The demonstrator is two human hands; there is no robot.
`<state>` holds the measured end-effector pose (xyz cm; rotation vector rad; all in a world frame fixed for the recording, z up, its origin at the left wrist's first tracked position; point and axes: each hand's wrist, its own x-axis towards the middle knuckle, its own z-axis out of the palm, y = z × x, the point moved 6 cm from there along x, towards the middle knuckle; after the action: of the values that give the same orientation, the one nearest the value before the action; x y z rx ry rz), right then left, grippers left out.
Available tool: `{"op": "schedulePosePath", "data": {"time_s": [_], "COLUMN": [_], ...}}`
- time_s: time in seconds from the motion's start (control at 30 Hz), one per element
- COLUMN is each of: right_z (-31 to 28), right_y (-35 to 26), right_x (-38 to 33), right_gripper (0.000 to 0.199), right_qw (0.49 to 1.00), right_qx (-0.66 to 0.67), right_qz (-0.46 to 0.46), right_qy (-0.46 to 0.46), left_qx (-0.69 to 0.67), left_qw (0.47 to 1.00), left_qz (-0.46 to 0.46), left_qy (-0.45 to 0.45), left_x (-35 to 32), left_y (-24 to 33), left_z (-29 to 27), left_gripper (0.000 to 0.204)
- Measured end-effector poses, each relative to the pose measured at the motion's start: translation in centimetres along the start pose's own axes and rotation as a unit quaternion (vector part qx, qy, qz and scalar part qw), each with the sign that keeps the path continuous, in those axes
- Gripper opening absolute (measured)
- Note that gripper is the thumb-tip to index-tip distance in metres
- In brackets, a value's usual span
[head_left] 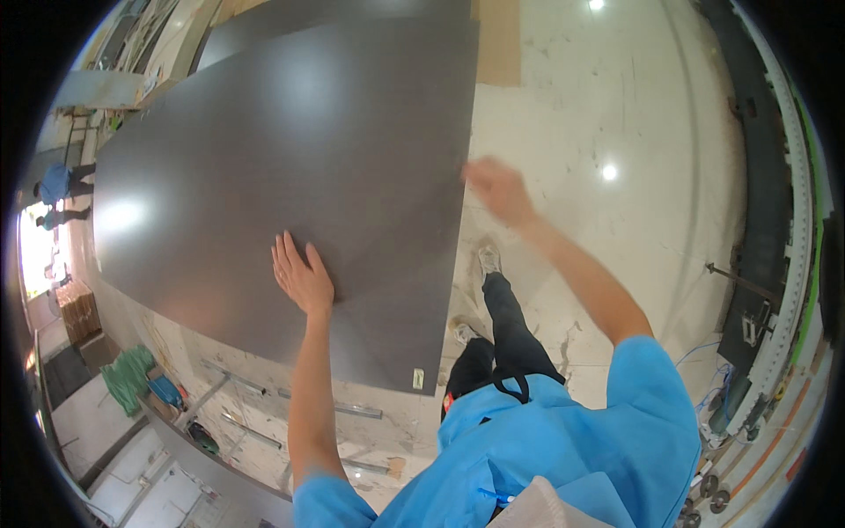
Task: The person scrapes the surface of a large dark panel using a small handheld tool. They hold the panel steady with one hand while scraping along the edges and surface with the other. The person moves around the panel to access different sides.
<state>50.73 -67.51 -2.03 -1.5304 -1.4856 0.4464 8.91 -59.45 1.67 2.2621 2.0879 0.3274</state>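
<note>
Two bare hands are at a broad dark grey panel (290,167), watched from my remote post. The left hand (304,275) rests palm down on its face, fingers extended and slightly apart, gripping nothing. The right hand (497,189) shows blurred at the panel's right edge, its fingers apparently curled; I cannot tell whether they pinch that edge, touch it or stop just short. The panel spreads ahead and to the left of the wearer (563,431), nearly all of it leftward of the right hand. As I judge it, allowing for the bent view, its long axis runs off to the left, roughly square to that right edge. The right hand is the nearer to the edge, the left hand well in from it. One small pale label (418,379) sits at the panel's near right corner, its print too small for me to read, and I make out no brand or lettering on the panel's dark face or on the tan sheet (500,44) beside its far right corner
</note>
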Motion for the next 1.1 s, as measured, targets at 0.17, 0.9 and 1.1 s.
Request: {"op": "schedulePosePath", "data": {"time_s": [0.17,0.9,1.1], "right_z": [-5.1,-2.6,1.3], "right_y": [13.9,8.9,-1.3], "right_x": [19.1,10.6,-3.7], "right_gripper": [0.026,0.029,0.034], "right_qw": [0.972,0.999,0.999], "right_qx": [0.014,-0.030,-0.003], "right_qz": [0.199,0.029,0.014], "right_qy": [0.126,0.003,-0.041], "left_qx": [0.005,0.008,-0.011], "left_qw": [0.999,1.000,0.999], "left_qz": [-0.020,0.002,0.012], "left_qy": [-0.024,0.012,0.034], "left_x": [0.0,0.0,-0.2], "left_y": [-0.5,-0.5,-1.0], "left_z": [0.3,1.0,1.4], "left_gripper": [0.063,0.063,0.064]}}
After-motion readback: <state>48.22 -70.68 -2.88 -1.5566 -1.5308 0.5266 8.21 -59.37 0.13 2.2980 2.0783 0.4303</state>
